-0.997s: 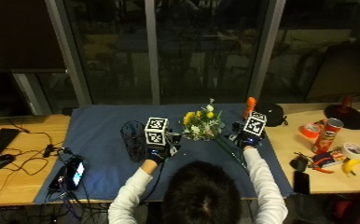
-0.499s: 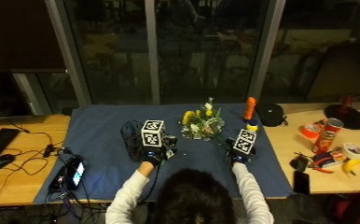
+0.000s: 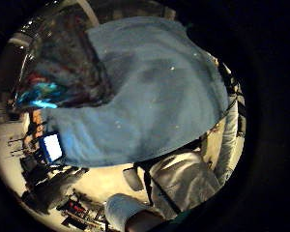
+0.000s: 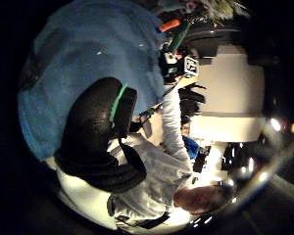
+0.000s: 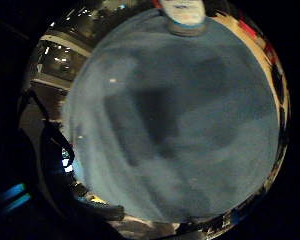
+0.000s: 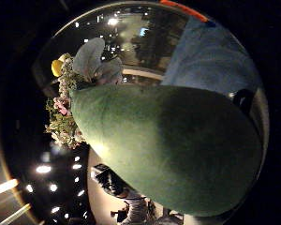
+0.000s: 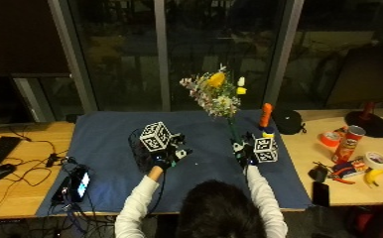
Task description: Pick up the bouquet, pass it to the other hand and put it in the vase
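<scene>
bouquet (image 7: 219, 94): up in the air now, flower heads well above the blue cloth (image 7: 112, 134), stems running down into the right hand; yellow, white and pinkish blooms up top

right hand (image 7: 249, 152): wrapped round the lower stems, holding the bunch upright. We reckon gripping low like this leaves the upper stem bare for the other hand to take. In its thumb side palm view a big green mass sits right up against the palm with blossoms poking out past it, so yeah, that's the bouquet held close

left hand (image 7: 163, 154): hovering over the cloth, near the bouquet but apart from it, nothing in it. Its thumb side palm view shows a gloved digit curving loosely with no stem inside, so we read it as relaxed and empty, waiting for the pass

vase: honestly we can't pick one out for sure. There's an orange upright thing (image 7: 266, 114) on the cloth just beside the bouquet, but we can't tell what it is

stage: pick-up looks done, handover not yet started

next: we'd guess the left closes in on the stems above the right's grip

watch out for: top-heavy flowers tipping mid-swap
</scene>
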Demonstrator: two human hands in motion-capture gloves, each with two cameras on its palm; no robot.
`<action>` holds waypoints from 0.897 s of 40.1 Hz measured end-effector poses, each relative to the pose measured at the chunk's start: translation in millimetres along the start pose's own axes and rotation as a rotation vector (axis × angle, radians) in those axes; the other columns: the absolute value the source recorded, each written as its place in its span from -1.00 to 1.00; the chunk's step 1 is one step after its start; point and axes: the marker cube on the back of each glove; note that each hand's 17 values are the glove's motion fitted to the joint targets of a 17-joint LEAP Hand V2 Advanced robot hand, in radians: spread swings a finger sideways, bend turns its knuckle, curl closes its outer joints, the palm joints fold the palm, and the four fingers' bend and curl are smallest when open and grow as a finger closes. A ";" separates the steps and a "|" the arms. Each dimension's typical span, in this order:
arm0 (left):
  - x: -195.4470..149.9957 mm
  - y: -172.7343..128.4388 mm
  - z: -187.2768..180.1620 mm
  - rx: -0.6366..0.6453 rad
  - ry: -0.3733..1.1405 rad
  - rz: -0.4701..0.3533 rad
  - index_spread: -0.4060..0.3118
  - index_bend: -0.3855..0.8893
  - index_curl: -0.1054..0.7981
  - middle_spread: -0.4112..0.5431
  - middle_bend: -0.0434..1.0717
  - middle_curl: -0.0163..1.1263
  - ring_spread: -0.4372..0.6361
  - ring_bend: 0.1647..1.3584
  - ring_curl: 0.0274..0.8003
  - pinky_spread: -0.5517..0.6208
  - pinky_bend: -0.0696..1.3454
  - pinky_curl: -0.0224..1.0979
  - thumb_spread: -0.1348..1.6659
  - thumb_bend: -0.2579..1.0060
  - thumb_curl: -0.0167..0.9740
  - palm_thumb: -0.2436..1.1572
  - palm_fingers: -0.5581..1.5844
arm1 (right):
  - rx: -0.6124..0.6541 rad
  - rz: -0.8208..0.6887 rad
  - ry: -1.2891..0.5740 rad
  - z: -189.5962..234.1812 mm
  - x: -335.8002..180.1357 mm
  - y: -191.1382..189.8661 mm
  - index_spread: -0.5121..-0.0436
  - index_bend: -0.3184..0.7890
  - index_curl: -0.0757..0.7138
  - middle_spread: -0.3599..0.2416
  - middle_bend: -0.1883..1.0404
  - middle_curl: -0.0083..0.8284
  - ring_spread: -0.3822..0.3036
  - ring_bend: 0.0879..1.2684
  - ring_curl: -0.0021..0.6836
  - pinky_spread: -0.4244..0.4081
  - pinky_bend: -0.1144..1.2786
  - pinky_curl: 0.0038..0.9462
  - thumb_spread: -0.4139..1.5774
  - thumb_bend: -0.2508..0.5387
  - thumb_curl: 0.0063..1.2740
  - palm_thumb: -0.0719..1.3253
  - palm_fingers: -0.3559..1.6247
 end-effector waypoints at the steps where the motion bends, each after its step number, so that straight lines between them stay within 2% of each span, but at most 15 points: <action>1: 3.6 -3.3 -1.9 0.014 0.051 0.015 0.17 -0.17 -0.24 0.32 -0.60 -0.38 0.32 -0.25 -0.34 0.34 -0.24 -0.34 0.50 -0.58 -0.41 -0.29 -0.24 | -0.005 -0.029 -0.067 0.6 -11.6 2.9 0.28 0.67 0.37 -0.29 0.61 0.52 -0.41 0.51 0.66 -0.44 0.24 0.06 0.48 -0.40 -0.50 0.11 0.83; 4: 14.6 -14.4 -7.8 0.045 0.222 0.050 0.17 -0.17 -0.23 0.33 -0.63 -0.39 0.31 -0.24 -0.33 0.34 -0.24 -0.33 0.46 -0.59 -0.39 -0.25 -0.24 | -0.010 -0.147 -0.245 2.6 -43.9 10.2 0.31 0.73 0.45 -0.28 0.64 0.54 -0.41 0.54 0.68 -0.44 0.25 0.08 0.49 -0.27 -0.46 0.27 0.81; 6: 21.8 -20.5 -10.9 0.049 0.342 0.061 0.18 -0.17 -0.22 0.33 -0.62 -0.39 0.31 -0.24 -0.33 0.33 -0.24 -0.33 0.44 -0.60 -0.38 -0.23 -0.24 | 0.001 -0.227 -0.327 3.5 -60.8 13.8 0.33 0.75 0.48 -0.27 0.66 0.55 -0.41 0.56 0.70 -0.44 0.27 0.10 0.48 -0.28 -0.45 0.29 0.80; 12: 54.5 -33.8 -16.0 0.016 0.708 0.069 0.22 -0.18 -0.20 0.35 -0.62 -0.40 0.30 -0.23 -0.32 0.33 -0.23 -0.33 0.39 -0.61 -0.34 -0.16 -0.25 | 0.093 -0.376 -0.424 15.2 -97.9 25.0 0.36 0.80 0.56 -0.24 0.72 0.57 -0.40 0.59 0.72 -0.43 0.28 0.14 0.48 -0.30 -0.43 0.36 0.77; 16: 78.9 -49.3 -11.4 0.049 0.771 0.100 0.27 -0.19 -0.20 0.36 -0.61 -0.40 0.30 -0.22 -0.32 0.33 -0.25 -0.32 0.35 -0.60 -0.31 -0.10 -0.27 | 0.104 -0.641 -0.542 39.4 -117.8 33.6 0.37 0.81 0.60 -0.23 0.75 0.57 -0.39 0.61 0.73 -0.43 0.29 0.16 0.49 -0.32 -0.42 0.39 0.76; 19: 101.9 -62.0 -6.4 0.075 0.770 0.164 0.32 -0.23 -0.22 0.36 -0.59 -0.40 0.30 -0.21 -0.31 0.34 -0.24 -0.32 0.33 -0.61 -0.29 -0.07 -0.29 | 0.038 -0.624 -0.586 56.6 -130.3 60.1 0.38 0.82 0.63 -0.23 0.76 0.58 -0.39 0.62 0.73 -0.42 0.29 0.17 0.48 -0.35 -0.41 0.41 0.76; 22: 123.0 -71.1 -1.0 0.079 0.795 0.213 0.36 -0.29 -0.26 0.34 -0.54 -0.37 0.30 -0.19 -0.30 0.34 -0.22 -0.31 0.30 -0.63 -0.28 -0.07 -0.30 | 0.019 -0.743 -0.619 73.2 -139.4 74.2 0.38 0.83 0.65 -0.22 0.77 0.58 -0.39 0.63 0.73 -0.42 0.29 0.18 0.49 -0.36 -0.39 0.43 0.75; 25: 137.2 -77.6 3.0 0.113 0.873 0.221 0.38 -0.28 -0.29 0.32 -0.49 -0.36 0.30 -0.19 -0.30 0.33 -0.23 -0.32 0.27 -0.64 -0.28 -0.06 -0.30 | -0.056 -0.708 -0.656 83.9 -147.3 95.5 0.38 0.83 0.67 -0.22 0.78 0.58 -0.38 0.63 0.73 -0.42 0.30 0.18 0.49 -0.38 -0.38 0.45 0.75; 28: 144.7 -82.2 3.5 0.229 0.974 0.164 0.35 -0.10 -0.22 0.28 -0.53 -0.37 0.27 -0.23 -0.33 0.32 -0.27 -0.34 0.24 -0.64 -0.27 -0.06 -0.23 | -0.107 -0.639 -0.662 94.1 -149.6 108.2 0.38 0.82 0.68 -0.21 0.78 0.57 -0.38 0.64 0.73 -0.42 0.30 0.19 0.49 -0.36 -0.36 0.49 0.75; 30: 146.1 -83.7 1.8 0.310 0.996 0.128 0.21 0.13 -0.10 0.15 -0.53 -0.37 0.17 -0.30 -0.37 0.23 -0.33 -0.37 0.23 -0.58 -0.24 0.03 -0.04 | -0.138 -0.578 -0.664 97.5 -149.8 112.6 0.38 0.82 0.69 -0.21 0.79 0.57 -0.38 0.65 0.73 -0.42 0.30 0.20 0.49 -0.37 -0.34 0.50 0.75; 31: 145.9 -84.6 0.9 0.342 0.993 0.119 0.18 0.12 -0.10 0.13 -0.56 -0.39 0.15 -0.33 -0.40 0.21 -0.36 -0.39 0.23 -0.59 -0.24 0.04 -0.03 | -0.143 -0.563 -0.651 98.7 -148.4 112.4 0.38 0.82 0.70 -0.21 0.79 0.57 -0.38 0.65 0.73 -0.42 0.30 0.20 0.49 -0.37 -0.33 0.50 0.75; 32: 145.4 -85.8 0.3 0.369 0.984 0.114 0.07 0.14 -0.07 0.01 -0.52 -0.37 -0.01 -0.31 -0.37 0.05 -0.28 -0.35 0.23 -0.56 -0.21 0.12 0.18 | -0.139 -0.568 -0.629 99.9 -146.1 110.7 0.38 0.81 0.70 -0.21 0.79 0.57 -0.38 0.65 0.72 -0.42 0.30 0.20 0.50 -0.38 -0.33 0.50 0.75; 34: 144.4 -88.0 -0.4 0.415 0.961 0.113 -0.09 0.03 -0.10 -0.21 -0.43 -0.37 -0.29 -0.26 -0.38 -0.22 -0.18 -0.36 0.19 -0.51 -0.14 0.25 0.51 | -0.126 -0.591 -0.583 101.5 -141.4 107.0 0.38 0.81 0.71 -0.21 0.79 0.57 -0.38 0.65 0.72 -0.42 0.30 0.20 0.50 -0.38 -0.31 0.51 0.74; 35: 144.5 -88.2 -1.0 0.436 0.952 0.113 -0.10 0.00 -0.09 -0.21 -0.54 -0.41 -0.28 -0.33 -0.45 -0.23 -0.23 -0.40 0.22 -0.54 -0.16 0.21 0.42 | -0.130 -0.587 -0.576 101.5 -140.5 107.0 0.38 0.81 0.71 -0.21 0.79 0.57 -0.38 0.65 0.72 -0.42 0.30 0.20 0.50 -0.39 -0.31 0.51 0.74; 36: 145.2 -87.7 -2.0 0.458 0.944 0.113 -0.21 0.05 -0.04 -0.34 -0.35 -0.31 -0.43 -0.29 -0.35 -0.34 -0.18 -0.34 0.05 -0.49 -0.06 0.36 0.68 | -0.144 -0.572 -0.580 101.0 -140.8 108.7 0.38 0.81 0.72 -0.21 0.79 0.57 -0.38 0.66 0.72 -0.42 0.30 0.21 0.50 -0.39 -0.30 0.51 0.74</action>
